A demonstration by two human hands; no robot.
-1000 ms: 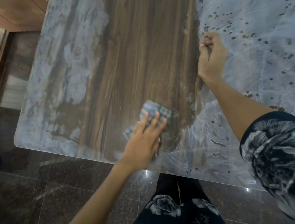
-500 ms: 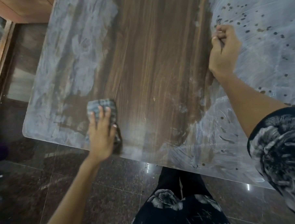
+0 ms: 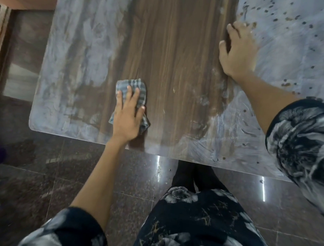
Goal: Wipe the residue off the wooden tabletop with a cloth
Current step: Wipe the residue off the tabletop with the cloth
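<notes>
Head view, left to right. At the far left, a wooden panel and the dark polished floor run out of frame; a pale object at the lower left edge is cut off and cannot be identified. The wooden tabletop is cropped at the top and right. Its left part carries smeared grey-white residue; a central band shows bare wood grain. The left hand lies flat on the checked cloth, fingers straight and spread, pressing it onto the wood near the table's near edge; the cloth's middle is hidden beneath the palm, and only its far end and side corners show. The right hand rests on the tabletop at the border between bare wood and residue, fingers loosely extended and holding nothing; its fingertips are blurred. Right of it the residue is thicker and dotted with dark specks. A floral-print sleeve is cut off at the right edge.
</notes>
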